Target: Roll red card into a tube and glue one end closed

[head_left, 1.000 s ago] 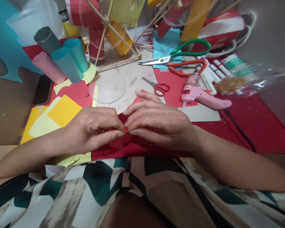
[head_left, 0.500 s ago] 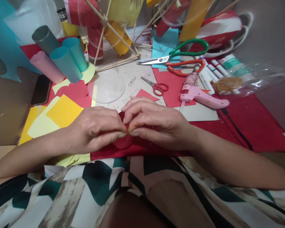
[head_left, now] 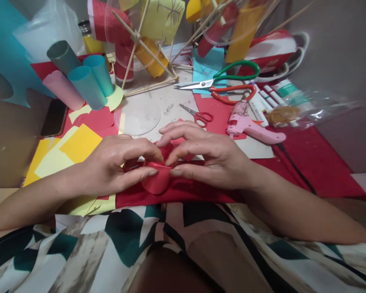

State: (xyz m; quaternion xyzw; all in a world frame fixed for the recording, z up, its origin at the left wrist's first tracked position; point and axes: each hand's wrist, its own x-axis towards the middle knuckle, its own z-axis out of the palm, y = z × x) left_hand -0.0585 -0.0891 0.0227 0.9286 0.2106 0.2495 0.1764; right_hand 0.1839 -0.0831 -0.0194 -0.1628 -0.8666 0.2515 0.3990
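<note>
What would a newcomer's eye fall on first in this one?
Likely first, the bare left hand and right hand at centre, touching a small curved red paper piece. Next, beyond the right hand, large green-and-orange-handled metal scissors and a pink plastic glue gun. Then grey, pink and blue cylindrical tubes at upper left.

I see red paper [head_left: 156, 183] | pink glue gun [head_left: 262, 132] | big scissors [head_left: 205, 84]: green handle [head_left: 239, 77], orange handle [head_left: 232, 88] | dark red mat [head_left: 315, 152] | two blue tubes [head_left: 87, 88], one pink tube [head_left: 64, 91] | patchy clothes [head_left: 125, 238]: white, dark green, brown | back tube [head_left: 63, 55] maybe grey on my screen
</note>
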